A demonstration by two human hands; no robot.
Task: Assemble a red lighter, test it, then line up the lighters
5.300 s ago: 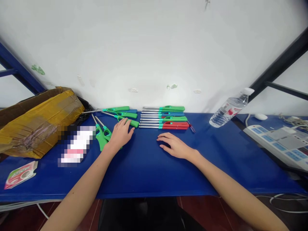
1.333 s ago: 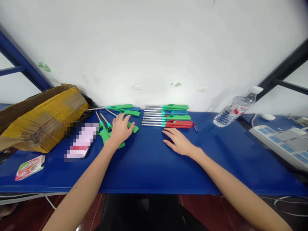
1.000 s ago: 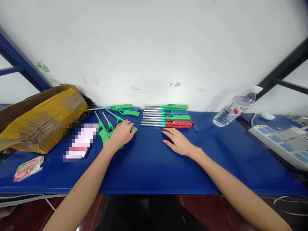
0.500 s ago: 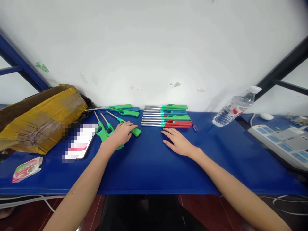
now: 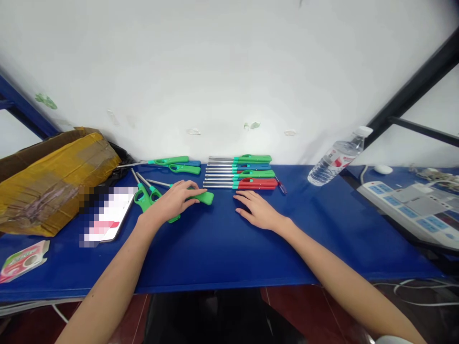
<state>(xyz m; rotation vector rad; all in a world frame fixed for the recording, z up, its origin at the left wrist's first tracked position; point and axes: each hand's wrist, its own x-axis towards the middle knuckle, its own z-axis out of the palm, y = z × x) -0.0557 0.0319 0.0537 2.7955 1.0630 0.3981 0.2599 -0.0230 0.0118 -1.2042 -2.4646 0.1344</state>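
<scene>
My left hand [image 5: 175, 199] is closed around a green long-nosed gas lighter [image 5: 206, 198], whose metal tube points left and whose handle end sticks out to the right. Under and beside this hand lie other green lighters [image 5: 142, 197], partly hidden by it. My right hand [image 5: 258, 211] rests on the table with fingers spread, its fingertips just in front of a red lighter [image 5: 257, 184]. That one is nearest me in a row of several green, blue and red lighters, tubes to the left. Behind my left hand, another small group holds green lighters [image 5: 184, 169] and a blue one.
On the left stand a taped cardboard box [image 5: 60, 184], a phone [image 5: 113, 215] with blurred screen and a torn packet [image 5: 25, 262]. A tilted-looking water bottle [image 5: 335, 160] and a power strip [image 5: 405, 205] are on the right. The white wall [image 5: 229, 86] bounds the blue table [image 5: 222, 258].
My left hand has swung the green lighter to lie more level and shifted it slightly right. My right hand stays by the row. The whole view has turned a little to the right.
</scene>
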